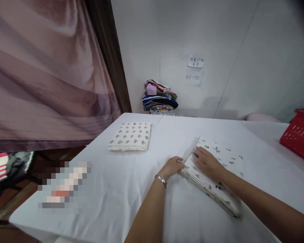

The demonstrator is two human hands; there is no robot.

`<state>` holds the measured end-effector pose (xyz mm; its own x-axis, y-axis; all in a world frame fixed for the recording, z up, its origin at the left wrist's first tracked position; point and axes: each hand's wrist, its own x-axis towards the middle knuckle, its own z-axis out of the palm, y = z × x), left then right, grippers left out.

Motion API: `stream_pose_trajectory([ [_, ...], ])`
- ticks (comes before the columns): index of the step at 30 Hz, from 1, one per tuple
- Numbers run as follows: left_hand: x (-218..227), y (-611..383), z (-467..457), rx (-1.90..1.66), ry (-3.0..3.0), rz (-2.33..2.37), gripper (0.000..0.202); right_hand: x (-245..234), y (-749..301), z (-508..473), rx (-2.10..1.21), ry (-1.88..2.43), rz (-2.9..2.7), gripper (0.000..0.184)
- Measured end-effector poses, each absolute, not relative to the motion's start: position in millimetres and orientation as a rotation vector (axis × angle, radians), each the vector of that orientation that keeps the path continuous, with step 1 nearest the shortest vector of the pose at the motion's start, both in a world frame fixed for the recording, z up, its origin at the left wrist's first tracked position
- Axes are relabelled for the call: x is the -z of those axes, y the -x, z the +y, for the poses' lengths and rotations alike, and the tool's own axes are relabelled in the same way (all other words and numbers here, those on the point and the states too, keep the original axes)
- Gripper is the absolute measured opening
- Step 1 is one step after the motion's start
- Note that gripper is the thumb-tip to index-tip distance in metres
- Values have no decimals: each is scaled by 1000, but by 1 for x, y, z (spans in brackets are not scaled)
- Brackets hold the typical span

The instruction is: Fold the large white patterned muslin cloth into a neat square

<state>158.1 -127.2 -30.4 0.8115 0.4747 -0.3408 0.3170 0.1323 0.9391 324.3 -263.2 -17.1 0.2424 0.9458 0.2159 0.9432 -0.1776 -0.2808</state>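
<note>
A folded white cloth with small dark prints (225,158) lies on the white table (121,189) in front of me. My right hand (208,163) rests flat on top of it, fingers stretched out toward its left corner. My left hand (172,166), with a silver bracelet on the wrist, pinches the cloth's near left edge, its fingertips tucked against the fold. A second folded cloth (130,136), white with rows of small green and grey motifs, lies apart at the table's far left.
A stack of folded coloured clothes (159,98) stands against the back wall. A red basket (299,134) sits at the right edge. A mauve curtain (45,74) hangs on the left. Paper notes (195,62) are stuck to the wall.
</note>
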Motion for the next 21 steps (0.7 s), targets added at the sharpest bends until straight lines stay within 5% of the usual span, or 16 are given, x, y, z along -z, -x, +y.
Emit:
stream_pose_trajectory([
  [4, 31, -158, -126, -130, -1453, 654, 41, 38, -346, -249, -23, 2458, -1677, 59],
  [21, 31, -157, -123, -92, -1432, 643, 47, 33, -401, -242, -164, 2626, -1555, 70],
])
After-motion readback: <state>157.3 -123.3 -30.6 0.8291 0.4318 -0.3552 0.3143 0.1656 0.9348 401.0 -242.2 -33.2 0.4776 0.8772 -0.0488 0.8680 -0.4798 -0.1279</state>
